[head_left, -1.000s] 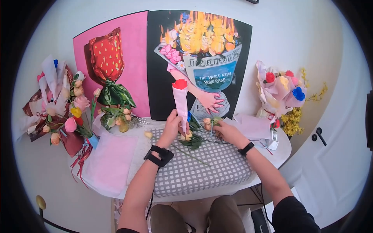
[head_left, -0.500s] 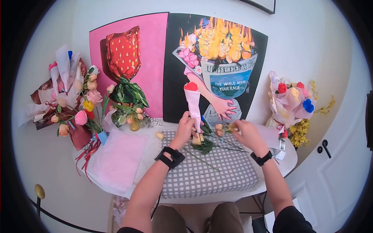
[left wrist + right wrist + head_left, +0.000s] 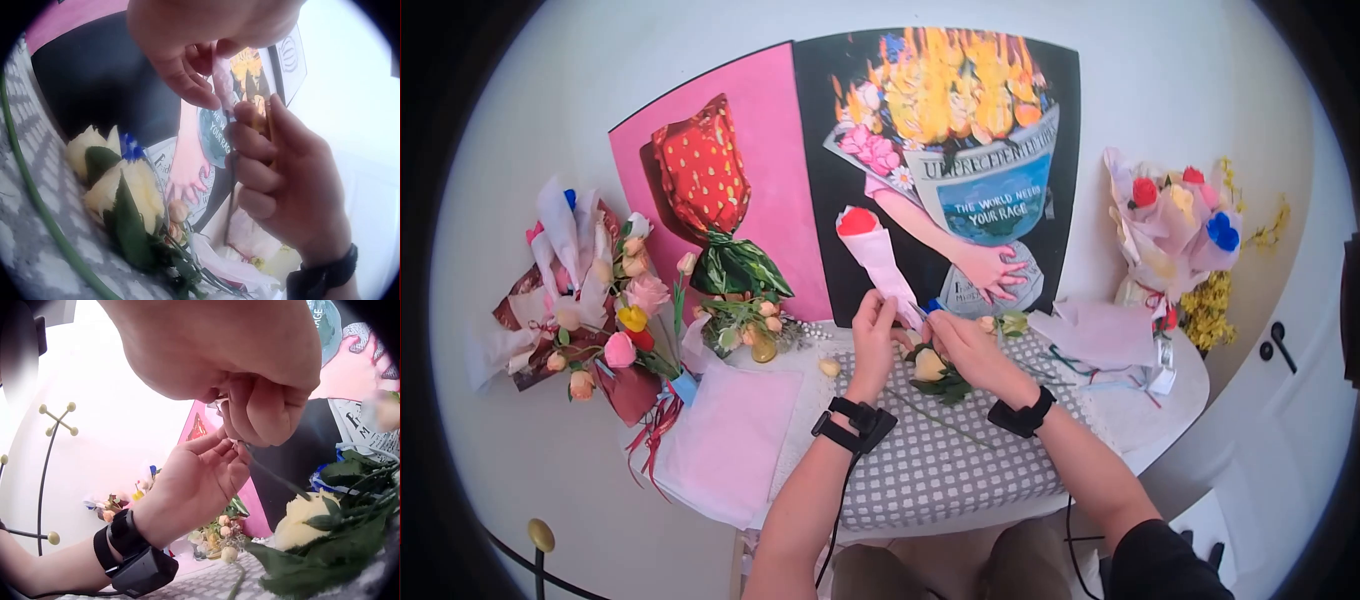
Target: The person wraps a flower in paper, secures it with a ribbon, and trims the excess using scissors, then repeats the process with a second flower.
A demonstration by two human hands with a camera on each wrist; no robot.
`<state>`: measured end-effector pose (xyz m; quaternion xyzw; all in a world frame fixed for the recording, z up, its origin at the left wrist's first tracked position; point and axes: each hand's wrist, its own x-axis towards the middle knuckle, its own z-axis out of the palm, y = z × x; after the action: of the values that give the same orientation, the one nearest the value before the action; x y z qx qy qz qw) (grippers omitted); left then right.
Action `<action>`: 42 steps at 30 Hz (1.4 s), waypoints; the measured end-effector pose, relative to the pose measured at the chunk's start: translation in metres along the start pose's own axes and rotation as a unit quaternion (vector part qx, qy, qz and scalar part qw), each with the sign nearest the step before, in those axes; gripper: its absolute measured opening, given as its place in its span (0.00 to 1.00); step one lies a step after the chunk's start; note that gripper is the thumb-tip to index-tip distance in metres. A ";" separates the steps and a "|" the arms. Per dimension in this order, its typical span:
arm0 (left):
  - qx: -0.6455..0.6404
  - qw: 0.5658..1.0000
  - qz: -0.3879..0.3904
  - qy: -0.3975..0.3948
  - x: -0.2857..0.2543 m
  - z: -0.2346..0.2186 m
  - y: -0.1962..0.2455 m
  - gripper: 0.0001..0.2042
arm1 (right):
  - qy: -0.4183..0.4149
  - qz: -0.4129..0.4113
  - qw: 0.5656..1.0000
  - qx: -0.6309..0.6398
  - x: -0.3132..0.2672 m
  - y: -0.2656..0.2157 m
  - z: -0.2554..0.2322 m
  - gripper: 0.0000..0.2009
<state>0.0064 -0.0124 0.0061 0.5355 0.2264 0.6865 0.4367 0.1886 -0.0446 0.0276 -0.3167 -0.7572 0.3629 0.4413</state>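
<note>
A red rose (image 3: pixel 858 222) in a pink paper sleeve (image 3: pixel 884 268) leans up and to the left. My left hand (image 3: pixel 874 345) pinches the sleeve's narrow lower end. Just below, my right hand (image 3: pixel 975 352) curls its fingers round the dark stem (image 3: pixel 229 203), which runs down past them in the left wrist view. A small yellow thing (image 3: pixel 270 122) shows between that hand's thumb and forefinger; its shape is mostly hidden. Cream roses (image 3: pixel 134 197) with green leaves lie beneath the hands, beside a blue flower (image 3: pixel 132 147).
Grey checked cloth (image 3: pixel 940 470) covers the block under the hands. Pink paper sheets (image 3: pixel 735 435) lie at the left, and more paper (image 3: pixel 1100 335) at the right. Bouquets stand at both ends of the white table; two pictures (image 3: pixel 950 180) lean against the wall behind.
My right hand has come left from the loose flowers to the stem beside my left hand. The wrapped rose tilts more to the left. The head view has shifted.
</note>
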 end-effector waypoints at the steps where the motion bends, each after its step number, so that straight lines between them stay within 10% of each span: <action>1: 0.007 1.000 -0.011 -0.007 -0.002 0.003 0.002 0.09 | 0.016 -0.005 1.000 -0.001 0.000 0.005 0.002 0.20; 42: 0.107 0.992 0.071 -0.017 -0.008 0.014 0.007 0.08 | 0.047 0.036 0.989 0.139 -0.007 0.010 0.003 0.26</action>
<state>0.0172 -0.0254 0.0115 0.6056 0.2529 0.6781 0.3309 0.1904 -0.0454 0.0150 -0.2956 -0.6660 0.4649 0.5029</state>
